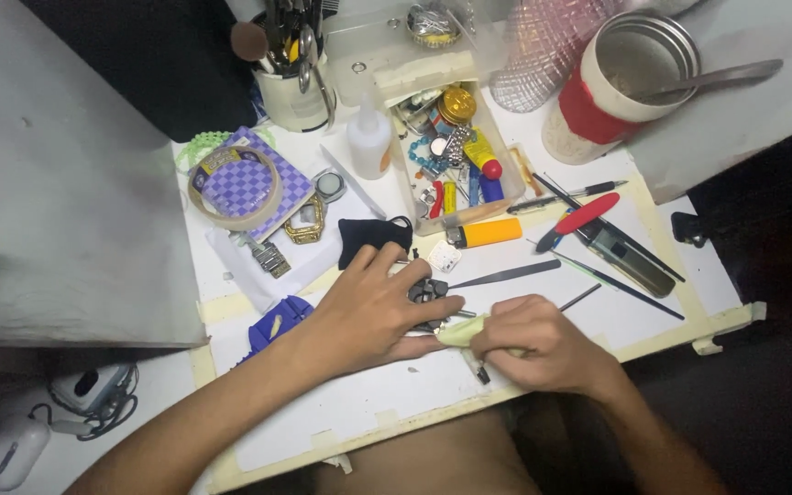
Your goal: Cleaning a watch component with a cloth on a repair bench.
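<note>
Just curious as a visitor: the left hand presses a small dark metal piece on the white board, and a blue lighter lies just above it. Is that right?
Not quite. In the head view the lighter is orange, not blue. The left hand does press the small dark metal piece on the white board.

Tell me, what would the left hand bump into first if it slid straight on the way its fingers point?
Probably the flat grey metal tool lying just beyond the left hand and the small dark device under its fingers. Height is hard to judge.
</note>
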